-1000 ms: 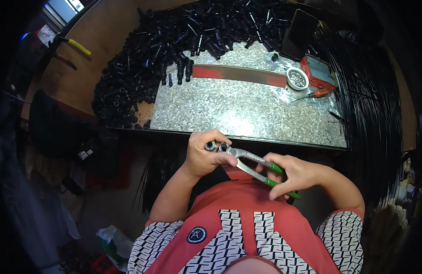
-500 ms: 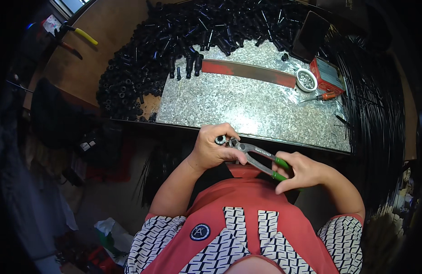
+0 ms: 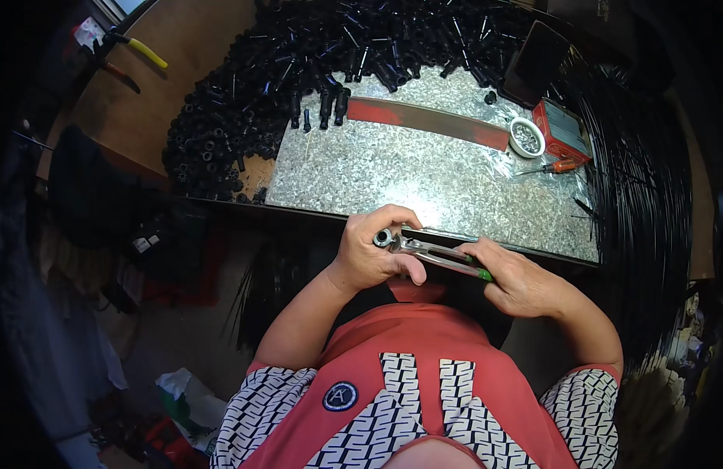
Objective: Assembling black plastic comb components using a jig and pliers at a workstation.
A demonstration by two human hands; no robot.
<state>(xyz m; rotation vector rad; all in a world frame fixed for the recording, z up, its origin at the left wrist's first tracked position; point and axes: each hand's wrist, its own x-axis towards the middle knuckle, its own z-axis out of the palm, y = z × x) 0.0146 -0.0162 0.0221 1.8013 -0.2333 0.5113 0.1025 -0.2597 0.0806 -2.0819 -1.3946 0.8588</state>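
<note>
Watching from my distant seat through the head camera, I see the bare left hand (image 3: 361, 254) curled around a dark cylindrical piece with a shiny ringed end (image 3: 383, 238), its fingers wrapped over the piece and its thumb jutting out toward the right. Just beside that ringed end sits the head of a pair of gray metal pliers with green-sleeved handles (image 3: 418, 246); the left hand partly hides it, so I cannot tell what the jaws bite on. The bare right hand (image 3: 518, 281) clasps the handles, fingers folded around them. Both hands work at the near edge of the gray speckled tabletop (image 3: 392, 172). Farther back on it I make out a long flat red-and-brown strip (image 3: 428, 123), its right end beside a round white bowl (image 3: 525, 155) of small shiny bits. A red rectangular box (image 3: 555, 131) and an orange-handled screwdriver (image 3: 563, 166) lie near the bowl. A heap of black tubular parts (image 3: 299, 66) fills the back and left, and long thin black rods (image 3: 647, 203) line the right side.
</note>
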